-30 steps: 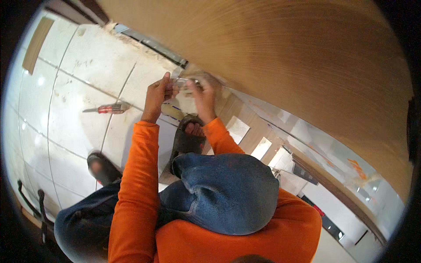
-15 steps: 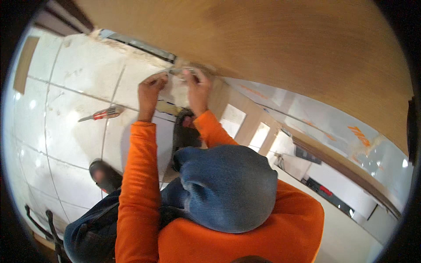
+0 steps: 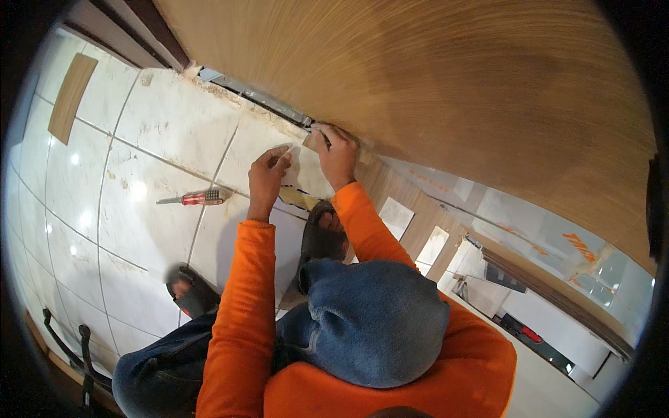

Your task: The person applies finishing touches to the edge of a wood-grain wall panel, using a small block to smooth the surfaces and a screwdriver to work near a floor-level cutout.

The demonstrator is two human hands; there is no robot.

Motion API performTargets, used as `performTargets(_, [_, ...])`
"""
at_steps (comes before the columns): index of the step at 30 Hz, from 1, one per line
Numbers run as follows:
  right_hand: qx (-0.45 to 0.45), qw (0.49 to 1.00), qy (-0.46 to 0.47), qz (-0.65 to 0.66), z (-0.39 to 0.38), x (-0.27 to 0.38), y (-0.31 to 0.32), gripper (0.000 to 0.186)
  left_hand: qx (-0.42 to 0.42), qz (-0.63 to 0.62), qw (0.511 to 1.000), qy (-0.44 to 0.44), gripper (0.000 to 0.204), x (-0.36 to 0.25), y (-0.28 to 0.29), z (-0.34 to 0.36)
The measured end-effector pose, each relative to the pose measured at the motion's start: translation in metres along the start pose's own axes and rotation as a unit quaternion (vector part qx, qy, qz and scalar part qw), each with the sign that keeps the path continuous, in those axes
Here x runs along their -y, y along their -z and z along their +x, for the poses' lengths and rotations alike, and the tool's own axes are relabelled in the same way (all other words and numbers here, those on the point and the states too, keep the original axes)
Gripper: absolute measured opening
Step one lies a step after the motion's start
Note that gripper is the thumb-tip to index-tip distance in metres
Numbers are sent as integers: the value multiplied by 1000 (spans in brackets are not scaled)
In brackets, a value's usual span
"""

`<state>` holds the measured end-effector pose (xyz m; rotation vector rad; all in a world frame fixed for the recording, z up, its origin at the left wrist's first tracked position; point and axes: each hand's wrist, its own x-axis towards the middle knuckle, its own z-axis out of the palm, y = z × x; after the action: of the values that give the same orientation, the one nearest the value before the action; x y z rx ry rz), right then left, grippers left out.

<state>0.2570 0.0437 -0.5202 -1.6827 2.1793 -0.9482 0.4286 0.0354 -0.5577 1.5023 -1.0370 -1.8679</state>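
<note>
While the left hand [image 3: 268,180] pinches narrowly near centre, contents unclear, the right hand [image 3: 339,155] now sits closer to the metal channel's [image 3: 261,101] end, upper centre, seemingly the work point; its grip cannot be told. 1 red-handled screwdriver [image 3: 202,198]: floor tiles [image 3: 150,233], left of centre.

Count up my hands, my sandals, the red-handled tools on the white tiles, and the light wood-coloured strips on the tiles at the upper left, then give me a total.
Hands: 2 (left hand, right hand)
Dark sandals: 2 (left sandal, right sandal)
Red-handled tool: 1
Light wood-coloured strip: 1
Total: 6
</note>
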Motion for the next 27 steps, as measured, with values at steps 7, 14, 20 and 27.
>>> performTargets(7, [41,999,4,-14,10,1,-5,16,-7,-37,999,22,31,0,0,2])
performTargets(14, [139,970,103,-173,27,4,-11,21,0,10,1000,0,29,-6,-5,2])
performTargets(20, [307,889,144,-309,45,15,3,13,-19,116,991,-61,38,-27,-5,11])
performTargets(27, [395,852,159,-305,59,27,3,15,180,-156,952,190,50,-34,-16,20])
